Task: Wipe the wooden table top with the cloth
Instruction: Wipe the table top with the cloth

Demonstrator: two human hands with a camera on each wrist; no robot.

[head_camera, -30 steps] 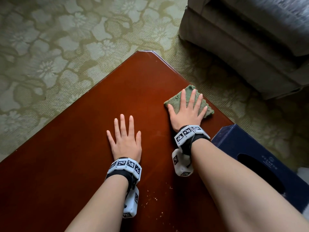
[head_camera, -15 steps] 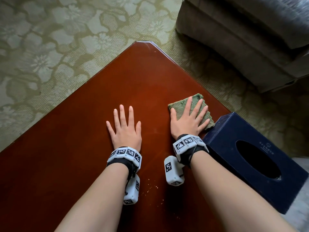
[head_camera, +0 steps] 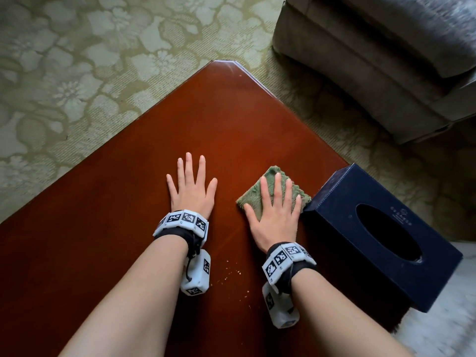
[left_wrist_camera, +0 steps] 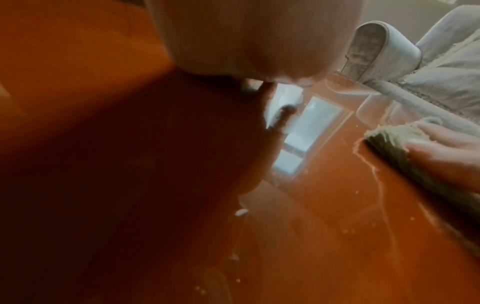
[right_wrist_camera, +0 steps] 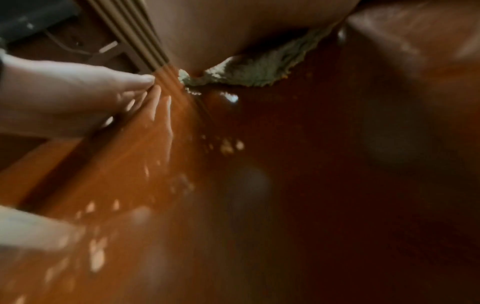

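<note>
right hand (head_camera: 274, 215): flat on the green cloth (head_camera: 251, 199), fingers straight and spread, pressing it down
cloth: on the wooden table top (head_camera: 128, 228), right next to the navy tissue box (head_camera: 381, 235)
left hand (head_camera: 192, 188): palm down on bare wood, fingers spread, holding nothing
crumbs (head_camera: 233, 270): scattered between the wrists

Both hands lie palm-down with straight, spread fingers, the left hand (head_camera: 192, 190) beside the right hand (head_camera: 275, 215), forearms extended forward.
</note>
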